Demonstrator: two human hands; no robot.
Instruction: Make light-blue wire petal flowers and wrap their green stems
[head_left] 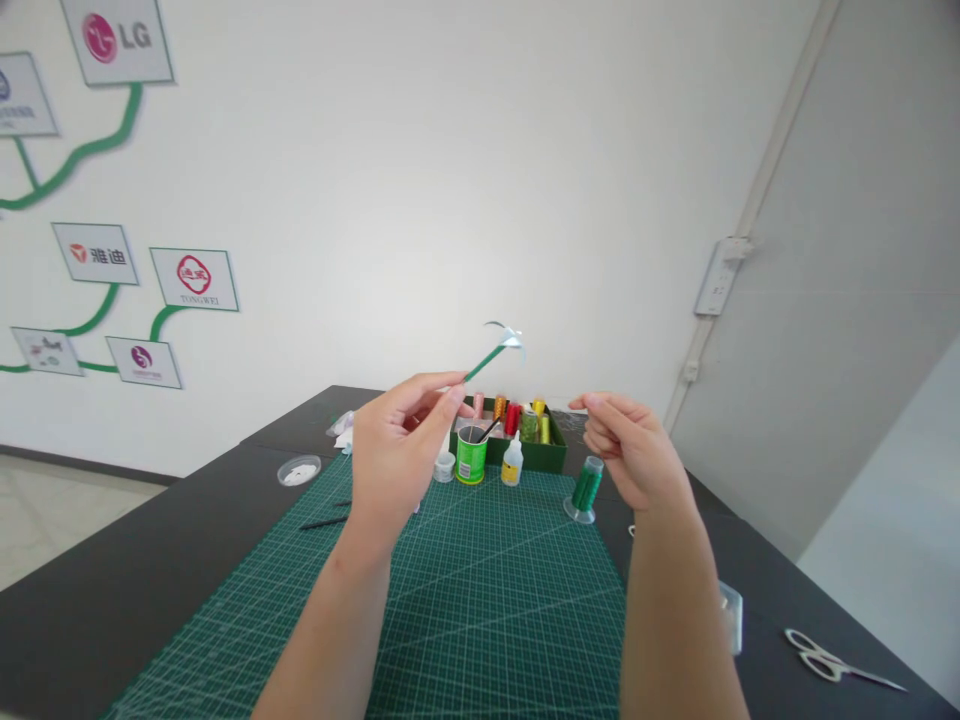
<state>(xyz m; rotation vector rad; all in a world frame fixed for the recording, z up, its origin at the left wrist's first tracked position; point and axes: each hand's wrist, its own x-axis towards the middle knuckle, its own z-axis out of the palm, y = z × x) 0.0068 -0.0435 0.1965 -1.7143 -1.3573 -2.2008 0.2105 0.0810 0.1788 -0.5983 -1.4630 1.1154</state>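
Currently, head view: thin green stem [486, 360] is pinched between fingers of left hand [394, 450], raised above green cutting mat [480, 600], pale tip pointed up and right. Right hand [626, 450] is held near, fingers pressed together; whether anything is pinched cannot be told. Green spool [586, 490] is seen just beside right hand. Green can [471, 455], glue bottle [513, 462], green box [544, 452] are placed behind. Scissors [832, 662] are laid far right.

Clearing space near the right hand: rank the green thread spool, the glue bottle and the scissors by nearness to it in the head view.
1. Green thread spool, just below the right hand.
2. Glue bottle, to its left, before the green box.
3. Scissors, farthest, at the table's near right edge.
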